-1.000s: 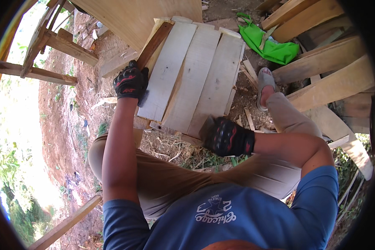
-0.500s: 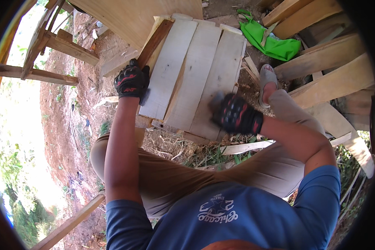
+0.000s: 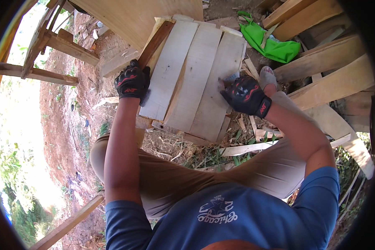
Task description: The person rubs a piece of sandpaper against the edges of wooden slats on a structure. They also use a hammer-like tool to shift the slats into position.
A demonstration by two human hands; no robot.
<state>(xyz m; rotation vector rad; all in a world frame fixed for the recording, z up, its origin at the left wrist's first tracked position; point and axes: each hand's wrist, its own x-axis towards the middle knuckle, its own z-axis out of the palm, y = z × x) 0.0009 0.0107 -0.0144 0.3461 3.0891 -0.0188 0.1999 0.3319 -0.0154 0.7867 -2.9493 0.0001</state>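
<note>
Before me lies a panel of pale boards (image 3: 198,73) set side by side, with narrow gaps between some of them. Along its left side runs a darker wooden strip (image 3: 156,43). My left hand (image 3: 132,82), in a black glove with red marks, is closed around the panel's left edge at the lower end of that strip. My right hand (image 3: 246,95), gloved alike, rests at the right edge of the rightmost board. Its fingers are curled over a small bluish-grey flat piece (image 3: 231,77), mostly hidden under the glove, pressed against the wood.
A green bag (image 3: 271,43) lies on the ground beyond the panel to the right. Long planks (image 3: 325,62) are stacked at the right. A large plywood sheet (image 3: 129,16) stands behind the panel. Wooden framing (image 3: 66,48) is at the far left, and scraps (image 3: 246,148) lie near my knees.
My right hand has moved up and to the right across the rightmost board, from near its lower part to its right edge. My left hand stays in place.
</note>
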